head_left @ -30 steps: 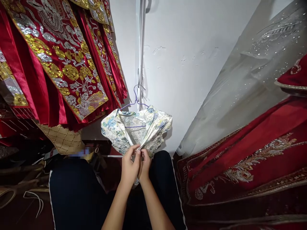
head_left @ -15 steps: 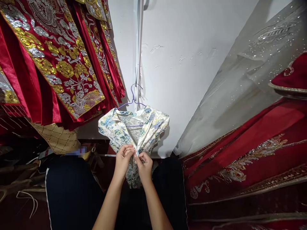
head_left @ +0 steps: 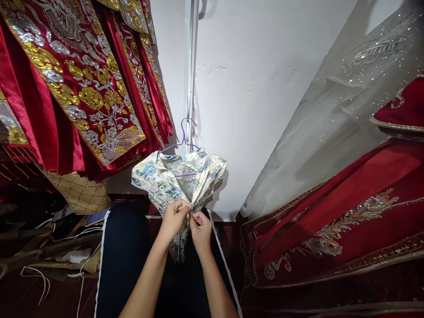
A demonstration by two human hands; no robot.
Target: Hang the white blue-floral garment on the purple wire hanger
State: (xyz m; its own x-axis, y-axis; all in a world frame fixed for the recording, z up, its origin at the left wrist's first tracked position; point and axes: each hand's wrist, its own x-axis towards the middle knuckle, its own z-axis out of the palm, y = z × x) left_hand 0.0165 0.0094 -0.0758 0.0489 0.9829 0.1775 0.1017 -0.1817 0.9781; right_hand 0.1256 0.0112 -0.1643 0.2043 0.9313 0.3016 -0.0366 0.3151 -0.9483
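Observation:
A white shirt with a blue and yellow floral print hangs on a purple wire hanger, its collar spread and its neckline open in a V. Where the two front edges meet, my left hand pinches the cloth between thumb and fingers. Close beside it on the right, my right hand pinches the other front edge. The fingertips of both hands nearly touch. Any button between them is too small or hidden to make out. Below the hands the shirt hangs down between the knees.
Red garments with gold and silver embroidery hang at upper left. At right are a sheer sparkling white dress and a red beaded garment. A metal pole stands against the white wall. Phones and white cables lie at left.
Both knees have drawn inward around the shirt. The shirt's right shoulder side has shifted a little left. Both hands stay at the front edges, having moved only slightly.

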